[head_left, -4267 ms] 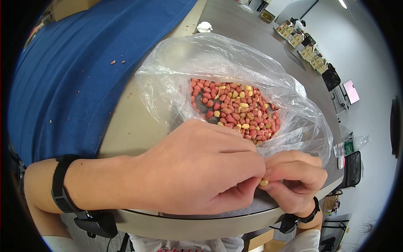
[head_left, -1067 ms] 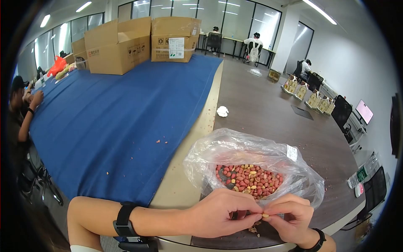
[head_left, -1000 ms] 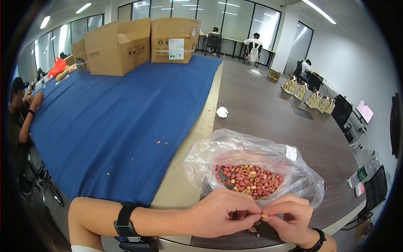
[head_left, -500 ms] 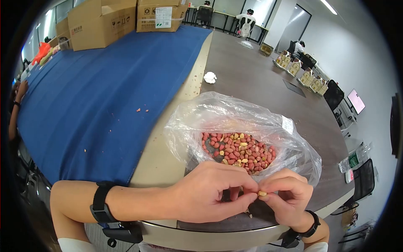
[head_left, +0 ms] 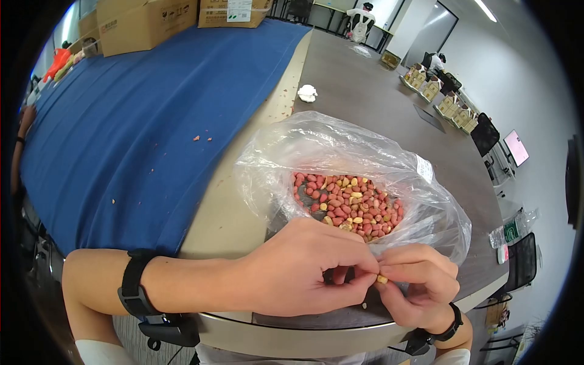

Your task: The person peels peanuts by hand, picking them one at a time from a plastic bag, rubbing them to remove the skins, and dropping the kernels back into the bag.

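A single yellowish peanut (head_left: 382,279) sits between the fingertips of my two hands, above the table's near edge. My right hand (head_left: 421,283) pinches it between thumb and forefinger. From the other side, my left hand (head_left: 313,267) is closed in a pinch, its thumb and forefinger tips meeting at the peanut; whether a bit of skin is between them is hidden. Just beyond both hands lies a clear plastic bag (head_left: 340,141), opened out, with many red-skinned peanuts (head_left: 350,207) and some pale peeled ones inside.
Blue cloth (head_left: 134,146) covers the left side, with skin crumbs on it. Cardboard boxes (head_left: 146,27) stand at the far left. A crumpled white tissue (head_left: 308,93) lies beyond the bag. At right are a plastic bottle (head_left: 510,231) and a black chair (head_left: 522,263). Other people sit farther off.
The view has tilted slightly, so the scene sits a little higher. Both hands stay together at the peanut, with small finger shifts; the peanut appears slightly turned.
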`<state>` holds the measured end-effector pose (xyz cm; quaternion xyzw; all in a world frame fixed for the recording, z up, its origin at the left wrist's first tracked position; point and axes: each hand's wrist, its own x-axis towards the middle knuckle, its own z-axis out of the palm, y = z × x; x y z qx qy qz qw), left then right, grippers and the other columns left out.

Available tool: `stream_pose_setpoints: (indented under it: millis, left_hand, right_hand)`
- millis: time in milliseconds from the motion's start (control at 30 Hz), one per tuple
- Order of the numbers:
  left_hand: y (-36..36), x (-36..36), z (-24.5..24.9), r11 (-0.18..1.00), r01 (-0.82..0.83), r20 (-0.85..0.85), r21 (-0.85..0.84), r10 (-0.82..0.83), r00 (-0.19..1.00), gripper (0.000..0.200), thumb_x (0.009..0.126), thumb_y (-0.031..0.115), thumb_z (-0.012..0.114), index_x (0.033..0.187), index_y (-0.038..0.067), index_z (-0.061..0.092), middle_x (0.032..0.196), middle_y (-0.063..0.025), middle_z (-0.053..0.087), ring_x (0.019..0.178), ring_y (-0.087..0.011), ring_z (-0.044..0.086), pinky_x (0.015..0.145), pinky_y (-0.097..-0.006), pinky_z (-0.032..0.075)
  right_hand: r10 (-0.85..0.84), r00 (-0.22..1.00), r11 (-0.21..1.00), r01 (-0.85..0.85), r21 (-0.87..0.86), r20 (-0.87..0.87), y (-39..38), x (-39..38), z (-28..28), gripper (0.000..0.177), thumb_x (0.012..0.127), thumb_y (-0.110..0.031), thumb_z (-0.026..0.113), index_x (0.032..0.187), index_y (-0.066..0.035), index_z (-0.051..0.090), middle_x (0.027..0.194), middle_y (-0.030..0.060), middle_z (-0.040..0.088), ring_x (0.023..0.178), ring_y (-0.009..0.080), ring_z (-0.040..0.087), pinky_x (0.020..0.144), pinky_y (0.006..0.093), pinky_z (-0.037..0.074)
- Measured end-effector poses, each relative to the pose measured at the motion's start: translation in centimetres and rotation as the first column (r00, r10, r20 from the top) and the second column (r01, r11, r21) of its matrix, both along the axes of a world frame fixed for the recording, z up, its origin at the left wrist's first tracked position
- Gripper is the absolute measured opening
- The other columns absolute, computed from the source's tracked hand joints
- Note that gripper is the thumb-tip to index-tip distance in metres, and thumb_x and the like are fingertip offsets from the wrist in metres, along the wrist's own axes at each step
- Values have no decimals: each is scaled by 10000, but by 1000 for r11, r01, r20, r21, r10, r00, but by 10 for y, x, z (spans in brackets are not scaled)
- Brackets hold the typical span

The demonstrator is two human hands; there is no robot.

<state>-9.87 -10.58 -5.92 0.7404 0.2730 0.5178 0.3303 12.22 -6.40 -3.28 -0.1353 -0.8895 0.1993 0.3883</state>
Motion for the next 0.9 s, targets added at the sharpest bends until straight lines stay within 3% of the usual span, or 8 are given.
stream_pose_setpoints:
  millis: [200, 367, 433, 733, 900]
  left_hand:
    - [0, -2, 1, 999, -18, -36, -42, 17, 999, 107, 828, 11, 716, 929, 28, 686, 801, -32, 667, 579, -102, 610, 452, -228, 445]
    - [-2, 1, 3, 996, -65, -35, -61, 63, 997, 93, 840, 21, 713, 922, 43, 675, 816, -30, 657, 596, -98, 620, 459, -226, 441]
    - [-2, 0, 4, 994, -15, -48, -112, 9, 999, 87, 849, 24, 712, 926, 37, 673, 822, -33, 662, 603, -98, 616, 460, -226, 438]
    - [1, 0, -2, 999, -25, -61, -36, 23, 998, 93, 859, 23, 712, 944, 26, 675, 830, -32, 666, 594, -103, 605, 463, -231, 437]
    - [0, 2, 1, 996, -34, -48, -79, 30, 998, 81, 860, 35, 729, 923, 26, 680, 806, -35, 661, 590, -106, 613, 457, -235, 439]
  right_hand:
    - [17, 1000, 985, -18, -169, -4, 4, 5, -3, 251, 720, 99, 775, 946, 7, 715, 906, 135, 721, 760, 185, 710, 672, 265, 558]
    - [11, 1000, 983, -11, -181, 2, 5, 3, -1, 233, 734, 90, 777, 944, 8, 717, 898, 125, 718, 759, 171, 701, 680, 254, 546]
    - [11, 1000, 982, -11, -186, 1, 5, 2, -2, 231, 735, 87, 779, 944, 8, 718, 893, 122, 716, 758, 169, 698, 678, 253, 544]
    - [6, 1000, 985, -5, -174, 5, 4, 3, -4, 248, 722, 88, 783, 947, 3, 722, 879, 108, 710, 725, 157, 687, 643, 244, 533]
    - [-38, 999, 992, 41, -119, 25, 4, 1, -4, 253, 674, 79, 779, 904, -2, 711, 843, 102, 700, 691, 166, 681, 611, 243, 516]
